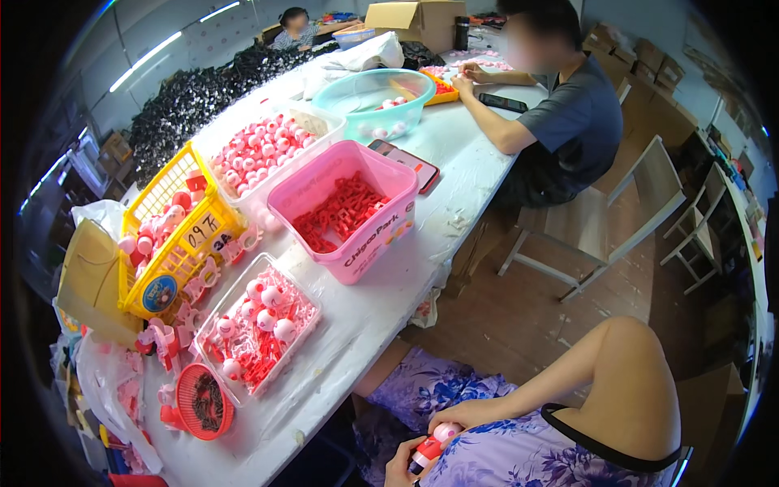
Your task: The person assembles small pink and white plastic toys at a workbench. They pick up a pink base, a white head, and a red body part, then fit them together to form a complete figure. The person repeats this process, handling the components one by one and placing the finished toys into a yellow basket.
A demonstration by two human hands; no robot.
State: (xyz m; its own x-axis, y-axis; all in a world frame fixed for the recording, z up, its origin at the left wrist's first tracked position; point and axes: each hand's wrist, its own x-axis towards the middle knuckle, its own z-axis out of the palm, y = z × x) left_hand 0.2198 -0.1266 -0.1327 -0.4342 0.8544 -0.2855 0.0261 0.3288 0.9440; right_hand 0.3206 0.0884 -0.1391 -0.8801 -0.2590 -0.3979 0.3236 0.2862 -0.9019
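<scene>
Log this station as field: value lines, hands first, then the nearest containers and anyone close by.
Left hand: holding a red-and-pink plastic piece
Right hand: at the piece's pink end
Clear tray: pink balls, red parts
Red round basket: small brown pieces
Pink tub: red plastic parts
Co-worker: seated farther along the white table

The left hand runs off the lower edge, and the dress partly hides the toy. I can't make out the tiny dark bits in the red basket.
</scene>
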